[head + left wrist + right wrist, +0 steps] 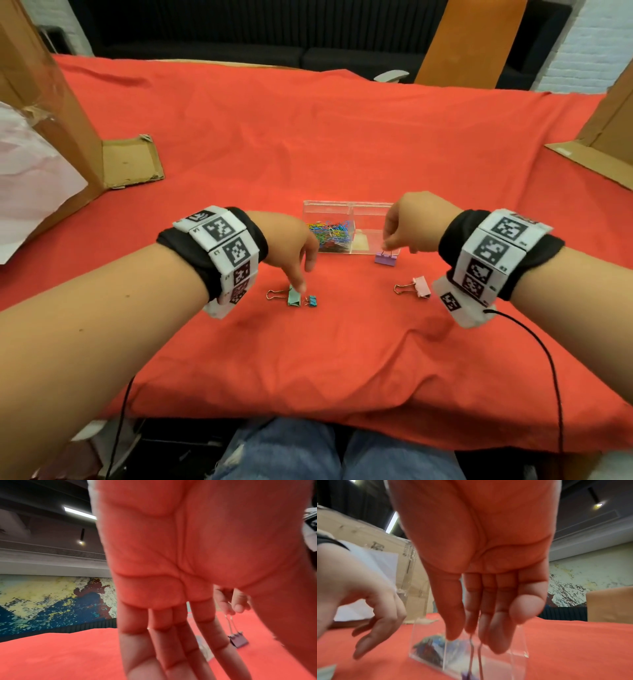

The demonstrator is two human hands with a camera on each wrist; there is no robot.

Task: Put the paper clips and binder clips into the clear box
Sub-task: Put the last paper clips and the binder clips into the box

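In front of the clear box (347, 228), the right hand (409, 224) pinched a purple binder clip (387, 257); the left hand (294, 245), fingers pointed down, seemingly touched a green binder clip (294, 298).

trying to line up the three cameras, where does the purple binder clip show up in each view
Head: purple binder clip sits centre-right, just in front of the clear box, its wire handles pinched by the right hand.
Left wrist: lower right, dark, hanging from fingers past the palm.
Right wrist: bottom edge, only its top and wire handles show.
Shared landmark: the red cloth.
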